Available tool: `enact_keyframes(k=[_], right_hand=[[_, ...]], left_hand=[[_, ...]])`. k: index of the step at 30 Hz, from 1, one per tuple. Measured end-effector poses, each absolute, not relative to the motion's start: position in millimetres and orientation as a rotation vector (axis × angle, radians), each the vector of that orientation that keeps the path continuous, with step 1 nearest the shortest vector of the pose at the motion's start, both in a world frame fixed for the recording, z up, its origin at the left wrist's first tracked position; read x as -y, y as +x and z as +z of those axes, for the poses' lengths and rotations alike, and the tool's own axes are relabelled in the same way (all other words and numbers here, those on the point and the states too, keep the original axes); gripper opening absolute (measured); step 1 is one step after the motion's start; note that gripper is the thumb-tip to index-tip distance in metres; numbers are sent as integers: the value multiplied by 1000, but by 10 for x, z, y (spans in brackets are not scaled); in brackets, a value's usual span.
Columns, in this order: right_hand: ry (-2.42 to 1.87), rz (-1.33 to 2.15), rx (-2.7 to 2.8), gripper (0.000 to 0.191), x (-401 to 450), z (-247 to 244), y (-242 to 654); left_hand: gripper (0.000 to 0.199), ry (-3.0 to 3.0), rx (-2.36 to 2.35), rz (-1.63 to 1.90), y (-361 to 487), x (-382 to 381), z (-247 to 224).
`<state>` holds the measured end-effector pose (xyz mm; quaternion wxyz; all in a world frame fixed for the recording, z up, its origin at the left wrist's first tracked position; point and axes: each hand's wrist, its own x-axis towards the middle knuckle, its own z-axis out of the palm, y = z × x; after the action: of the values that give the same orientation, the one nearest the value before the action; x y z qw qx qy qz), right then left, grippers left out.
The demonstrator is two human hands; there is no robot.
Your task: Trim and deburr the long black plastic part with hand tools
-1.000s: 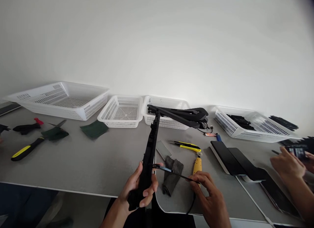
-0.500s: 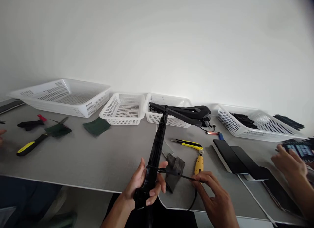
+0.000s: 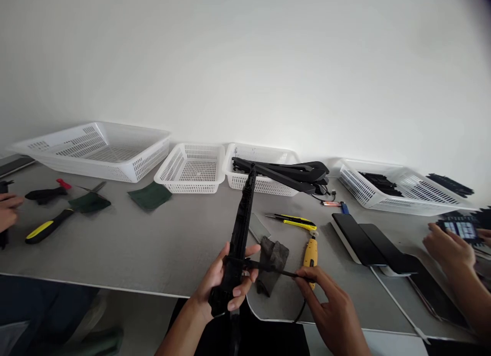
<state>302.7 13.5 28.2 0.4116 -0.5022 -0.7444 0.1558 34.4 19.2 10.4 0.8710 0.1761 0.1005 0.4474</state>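
Observation:
My left hand (image 3: 210,283) is wrapped round the lower end of a long, narrow black plastic part (image 3: 242,220), which points up and away from me over the table edge. Between the thumb and fingers of my right hand (image 3: 333,301) is one end of a thin black strip (image 3: 279,271). The strip's other end meets the plastic part just above my left palm; whether it is joined to it or only touching, I cannot tell. Beneath the strip lies a crumpled grey cloth (image 3: 274,259). A yellow rotary tool (image 3: 310,254) rests just beyond my right fingertips.
A yellow utility knife (image 3: 295,222) lies ahead. White baskets (image 3: 190,188) line the wall; one (image 3: 249,184) holds long black parts. Black-topped devices (image 3: 356,238) sit at right. A co-worker's hand (image 3: 450,248) holds a phone-like device; another person's hand (image 3: 8,210) is at left.
My right hand has shifted slightly left with the strip, toward the plastic part. The plastic part is turned a little. At far left, another person's hand has come further in, with a dark item.

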Motion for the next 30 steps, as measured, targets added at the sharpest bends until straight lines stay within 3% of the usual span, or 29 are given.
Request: enact_keyframes(k=[10,19,30], right_hand=[[-1113,140,2109,22,-231,420,2732],[-935,191,2201,39,-397,416,2634],[-980,211,2269,41,-480,425,2670]], left_hand=[[66,379,-226,953,330,-182,72],[64,355,-192,990,357,-146,137],[56,367,-154,990,365,-132,117]])
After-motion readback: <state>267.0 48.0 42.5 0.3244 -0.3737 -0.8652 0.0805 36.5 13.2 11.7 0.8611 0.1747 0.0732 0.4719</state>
